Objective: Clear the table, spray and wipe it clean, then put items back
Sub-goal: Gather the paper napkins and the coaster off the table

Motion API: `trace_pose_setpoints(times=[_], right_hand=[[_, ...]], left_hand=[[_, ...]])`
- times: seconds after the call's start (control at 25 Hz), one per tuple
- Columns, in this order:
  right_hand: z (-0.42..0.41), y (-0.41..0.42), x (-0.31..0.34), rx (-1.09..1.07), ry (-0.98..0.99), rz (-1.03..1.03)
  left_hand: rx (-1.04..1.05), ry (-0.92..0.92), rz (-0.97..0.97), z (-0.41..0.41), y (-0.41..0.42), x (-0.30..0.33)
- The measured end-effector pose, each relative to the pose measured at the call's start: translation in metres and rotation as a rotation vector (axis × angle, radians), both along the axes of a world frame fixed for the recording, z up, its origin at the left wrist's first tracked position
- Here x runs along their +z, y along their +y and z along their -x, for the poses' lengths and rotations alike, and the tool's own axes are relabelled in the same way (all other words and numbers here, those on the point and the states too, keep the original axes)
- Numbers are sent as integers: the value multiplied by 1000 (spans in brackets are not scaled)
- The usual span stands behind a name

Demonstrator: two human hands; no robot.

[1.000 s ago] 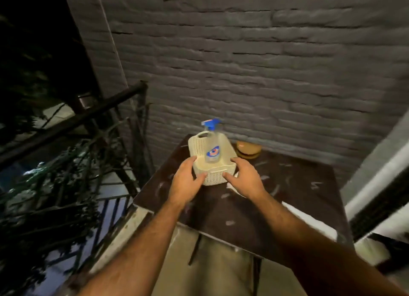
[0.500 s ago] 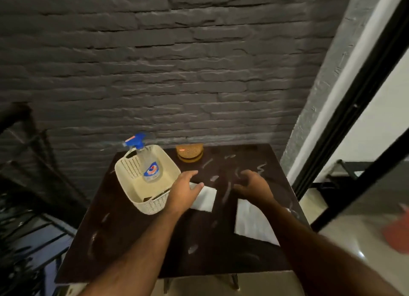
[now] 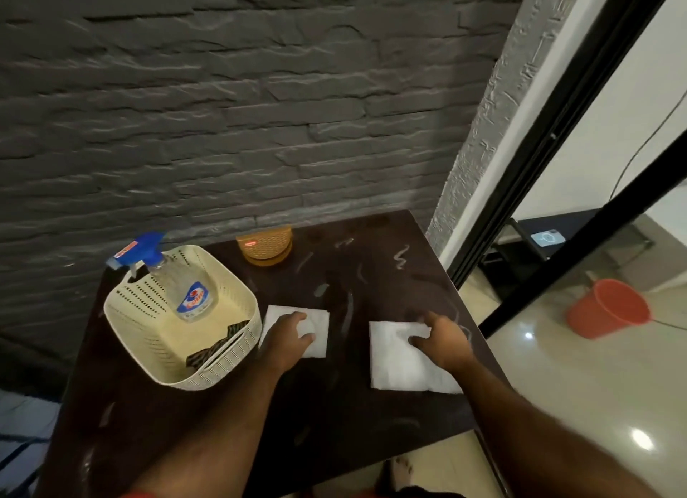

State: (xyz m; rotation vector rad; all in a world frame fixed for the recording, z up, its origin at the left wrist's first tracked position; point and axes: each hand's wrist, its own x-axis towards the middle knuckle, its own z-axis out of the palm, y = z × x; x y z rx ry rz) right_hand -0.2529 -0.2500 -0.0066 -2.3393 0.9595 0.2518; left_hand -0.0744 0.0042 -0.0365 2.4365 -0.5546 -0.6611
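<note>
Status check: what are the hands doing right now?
Left hand on small white napkin, right hand on larger napkin. Basket with spray bottle on smeared table.
</note>
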Motion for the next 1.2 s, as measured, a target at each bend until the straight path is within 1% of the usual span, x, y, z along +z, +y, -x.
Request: trace_pose_setpoints(times=[0.12,0.24,0.52,0.68,0.84,0.92,1.04,1.2], right_hand=[[9,-26,-10,-37,75,29],[9,-42,-15,-32,90,25],[15,-81,-50,-21,207,-18],[17,-98,-68,-125,242,-78],[16,-99,-88,-294,204,-204],[11,-95,-94,-343,185,-266],[-1,-92,-98,-314,159,-355],[-20,-86,-92,-267,103,-442]], left_hand=[[-11,53,-90,-1,-13,-17],[1,61,-108,1,-31,-26],[97,167,-153,28,-104,-43],[125,166,-239,59,-142,-57],[282,200,-219,82,-167,-63],[336,234,-211,86,-171,-65],[333,254,-196,79,-161,-66],[432,334,-94,64,-123,-66]])
